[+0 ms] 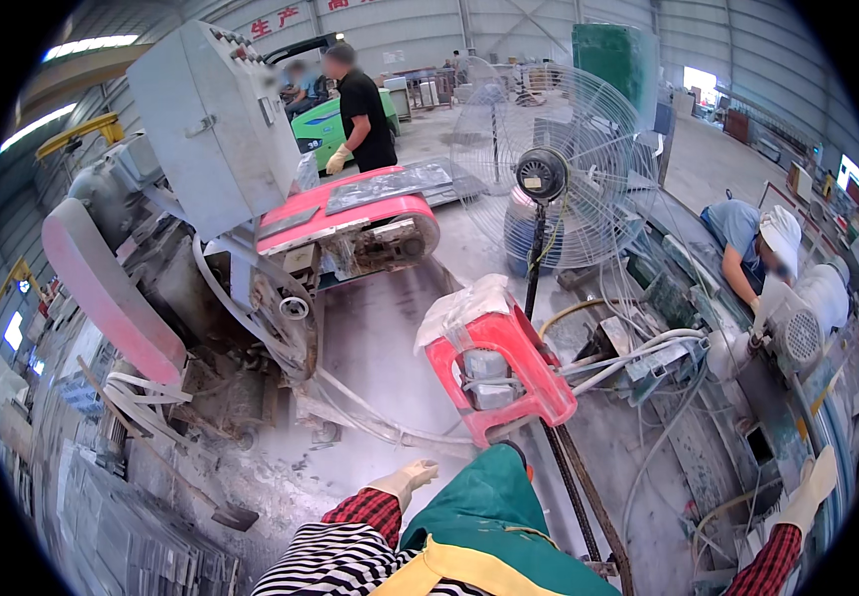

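My left hand (407, 479), in a cream glove with a red checked cuff, hangs in the air beside my green apron (489, 507). Its fingers reach loosely outward, with nothing seen in them. Far to the right, my gloved right hand (810, 489) lies along the edge of a long blue-grey rail (829, 502), apparently touching it. The fingers there look stretched out and hold nothing visible. Just ahead of me stands a red plastic stool (539, 387) with a pale cloth (464, 310) draped over its seat.
A large fan (541, 176) rises behind the stool. A machine with a red belt (360, 211) and grey cabinet (216, 129) fills the left. Hoses (638, 358) cross the floor. One person (360, 114) stands beyond; another (742, 238) bends at right. Stacked slabs (142, 536) lie lower left.
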A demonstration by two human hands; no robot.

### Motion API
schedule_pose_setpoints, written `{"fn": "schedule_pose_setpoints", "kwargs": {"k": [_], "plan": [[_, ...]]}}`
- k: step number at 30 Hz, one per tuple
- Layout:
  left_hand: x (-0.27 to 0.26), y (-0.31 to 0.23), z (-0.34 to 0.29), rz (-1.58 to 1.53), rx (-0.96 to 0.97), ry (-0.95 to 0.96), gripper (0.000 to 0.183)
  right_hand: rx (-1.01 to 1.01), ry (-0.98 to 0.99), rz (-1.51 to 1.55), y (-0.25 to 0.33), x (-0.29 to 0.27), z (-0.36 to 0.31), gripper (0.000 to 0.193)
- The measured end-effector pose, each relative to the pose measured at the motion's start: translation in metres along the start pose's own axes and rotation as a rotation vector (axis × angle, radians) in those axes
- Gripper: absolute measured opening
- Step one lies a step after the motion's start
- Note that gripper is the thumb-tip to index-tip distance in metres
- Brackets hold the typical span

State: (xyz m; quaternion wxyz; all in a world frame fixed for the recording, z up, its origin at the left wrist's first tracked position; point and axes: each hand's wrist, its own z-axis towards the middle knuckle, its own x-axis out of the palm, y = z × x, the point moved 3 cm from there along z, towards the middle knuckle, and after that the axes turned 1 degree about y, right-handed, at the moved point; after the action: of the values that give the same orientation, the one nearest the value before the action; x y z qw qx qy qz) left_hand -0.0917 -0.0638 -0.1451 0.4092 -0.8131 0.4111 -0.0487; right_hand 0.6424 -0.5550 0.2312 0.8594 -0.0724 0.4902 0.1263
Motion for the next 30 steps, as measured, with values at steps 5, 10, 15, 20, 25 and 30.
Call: {"fn": "schedule_pose_setpoints", "kwargs": {"k": [5,10,15,20,25,30], "plan": [[-0.001,0.008,0.003,0.033,-0.046,0.005,0.057,-0.035,-0.055,-0.004,-0.012,0.015,0.002,0.028],[-0.002,0.014,0.014,0.045,-0.058,0.099,0.062,-0.108,-0.171,-0.014,-0.029,0.031,0.007,0.028],[-0.003,0.02,0.016,0.022,-0.039,0.01,0.058,-0.093,-0.088,-0.031,-0.012,0.021,0.006,0.029],[0.002,0.007,0.006,0.024,-0.04,0.012,0.058,-0.024,-0.015,-0.085,0.0,-0.005,0.001,0.027],[-0.002,0.002,0.0,0.1,-0.025,0.016,0.056,-0.05,-0.096,-0.056,-0.003,0.001,0.001,0.024],[-0.001,0.008,-0.005,0.104,-0.02,0.007,0.054,-0.024,-0.078,-0.061,0.002,0.005,0.0,0.02]]}}
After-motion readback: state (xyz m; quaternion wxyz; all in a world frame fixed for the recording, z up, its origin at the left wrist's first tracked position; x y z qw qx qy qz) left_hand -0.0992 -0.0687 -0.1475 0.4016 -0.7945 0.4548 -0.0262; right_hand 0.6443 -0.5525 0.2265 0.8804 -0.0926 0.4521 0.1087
